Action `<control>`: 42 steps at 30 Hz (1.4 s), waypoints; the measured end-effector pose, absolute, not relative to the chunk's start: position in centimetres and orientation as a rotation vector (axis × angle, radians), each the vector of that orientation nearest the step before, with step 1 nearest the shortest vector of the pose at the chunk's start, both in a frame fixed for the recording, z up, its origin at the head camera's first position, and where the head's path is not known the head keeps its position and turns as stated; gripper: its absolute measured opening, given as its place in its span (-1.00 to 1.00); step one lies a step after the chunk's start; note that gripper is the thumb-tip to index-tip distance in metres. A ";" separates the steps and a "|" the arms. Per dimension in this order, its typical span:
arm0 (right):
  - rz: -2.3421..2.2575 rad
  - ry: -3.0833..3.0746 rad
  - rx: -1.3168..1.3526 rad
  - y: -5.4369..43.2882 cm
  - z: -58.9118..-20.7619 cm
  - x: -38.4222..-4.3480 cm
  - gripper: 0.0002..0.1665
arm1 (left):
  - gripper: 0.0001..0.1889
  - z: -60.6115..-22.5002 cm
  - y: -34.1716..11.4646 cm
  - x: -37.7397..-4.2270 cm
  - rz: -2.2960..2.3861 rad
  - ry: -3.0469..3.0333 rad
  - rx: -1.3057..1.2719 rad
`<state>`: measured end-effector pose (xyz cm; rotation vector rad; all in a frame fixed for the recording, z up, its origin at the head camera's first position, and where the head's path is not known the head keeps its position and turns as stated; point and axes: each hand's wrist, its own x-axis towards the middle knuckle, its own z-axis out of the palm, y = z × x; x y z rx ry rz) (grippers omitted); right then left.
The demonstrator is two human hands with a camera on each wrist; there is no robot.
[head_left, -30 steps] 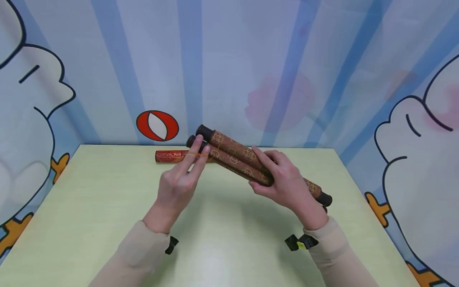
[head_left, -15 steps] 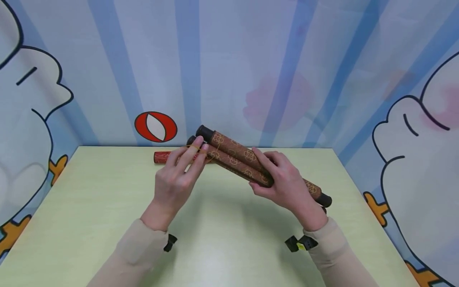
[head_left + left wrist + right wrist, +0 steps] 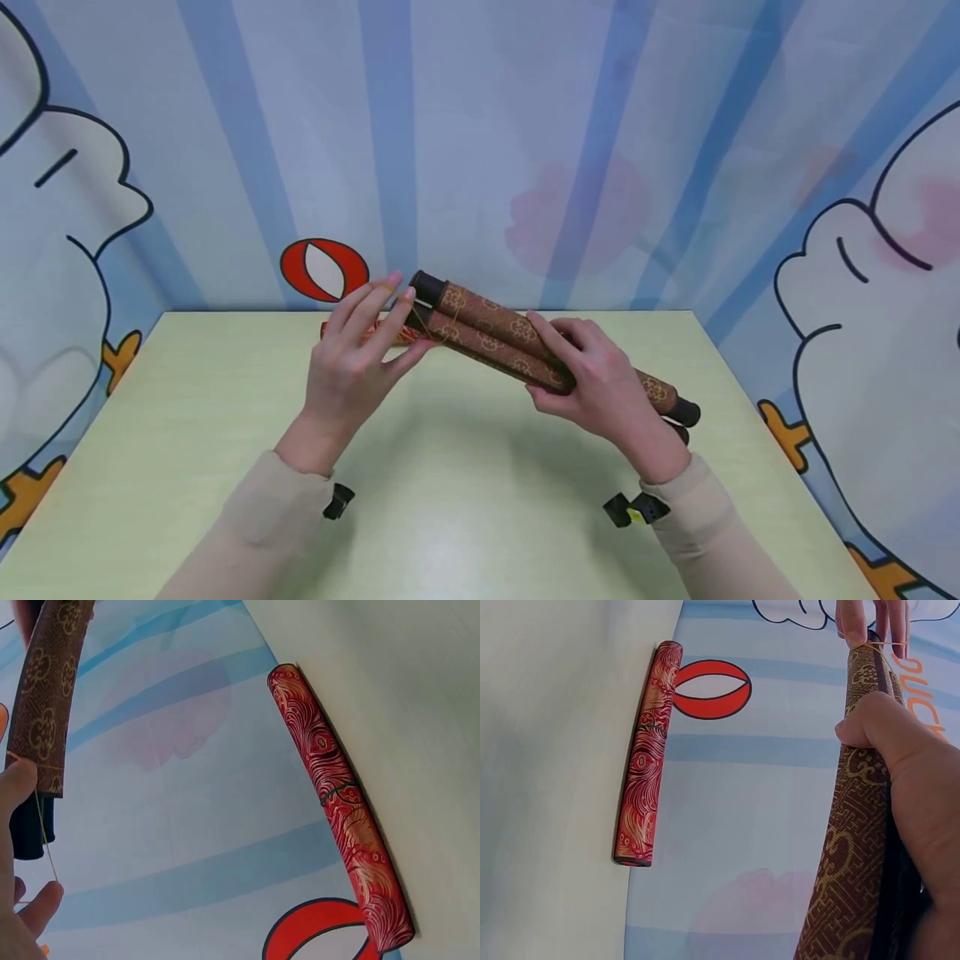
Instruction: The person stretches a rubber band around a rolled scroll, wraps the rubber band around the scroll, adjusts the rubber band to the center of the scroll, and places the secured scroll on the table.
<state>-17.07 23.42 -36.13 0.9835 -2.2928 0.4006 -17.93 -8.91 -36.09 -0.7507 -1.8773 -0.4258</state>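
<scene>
A brown brocade scroll with gold flower patterns and black end knobs is held up at a slant above the table. It shows two rolls lying side by side. My right hand grips its middle, thumb on the near side. At its left end my left hand has spread fingers hooked in a thin yellowish rubber band. The band stretches from the fingertips to the scroll, and in the left wrist view the thumb touches the scroll's end. Part of the right hand's grip is hidden behind the rolls.
A red, gold-patterned scroll with a dark tie lies at the back of the pale table, partly behind the left hand in the head view. A printed backdrop stands upright along the table's rear edge.
My left hand has moved slightly left and its fingers have spread, drawing the band out past the scroll's end. The right hand keeps its grip, almost still.
</scene>
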 end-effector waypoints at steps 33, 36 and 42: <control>0.049 -2.231 1.169 24.9 -35.1 -16.6 0.10 | -0.06 -34.6 -10.5 -18.7 -0.566 -2.154 -1.159; 0.044 -2.235 1.171 25.0 -35.1 -16.6 0.09 | -0.06 -34.4 -10.3 -18.5 -0.497 -2.145 -1.181; 0.012 -2.241 1.170 25.0 -35.3 -16.6 0.08 | -0.11 -34.1 -9.9 -18.5 -0.391 -2.134 -1.239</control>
